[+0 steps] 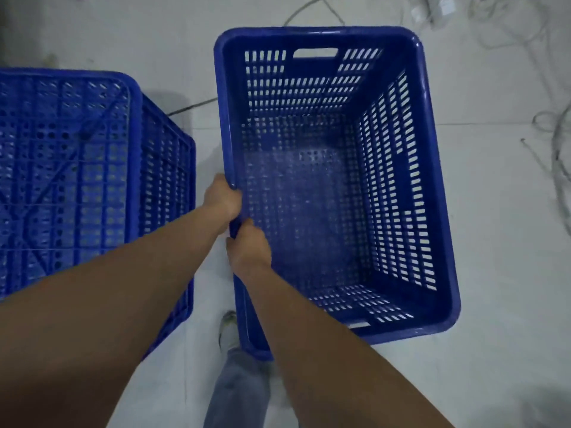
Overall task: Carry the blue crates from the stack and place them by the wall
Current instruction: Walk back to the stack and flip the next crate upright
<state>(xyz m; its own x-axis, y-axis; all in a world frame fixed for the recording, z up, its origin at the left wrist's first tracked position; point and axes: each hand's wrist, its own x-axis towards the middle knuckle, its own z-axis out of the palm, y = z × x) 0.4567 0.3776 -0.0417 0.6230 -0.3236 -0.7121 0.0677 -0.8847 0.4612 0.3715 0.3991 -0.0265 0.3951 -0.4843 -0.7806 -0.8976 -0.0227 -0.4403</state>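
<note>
Head view, looking down. At the lower centre of the frame, a grey trouser leg [238, 390] and a pale shoe [228, 330] stand on the light tiled floor [500, 242]. Above them, the right hand [248, 247] and the left hand [223, 200] both curl their fingers around the left long rim of an open, perforated blue plastic crate [333, 186], which fills the centre of the frame, upright and empty. At the left of the frame, just beside it, sits an upturned blue plastic crate [68, 168], ribbed base uppermost; whether more lie beneath it cannot be told. Loose grey cables [553, 140] trail across the upper right. The step in hand appears to be carrying or setting down the held crate; the next move calls for a steady two-handed hold toward the wall, which is not in view.
</note>
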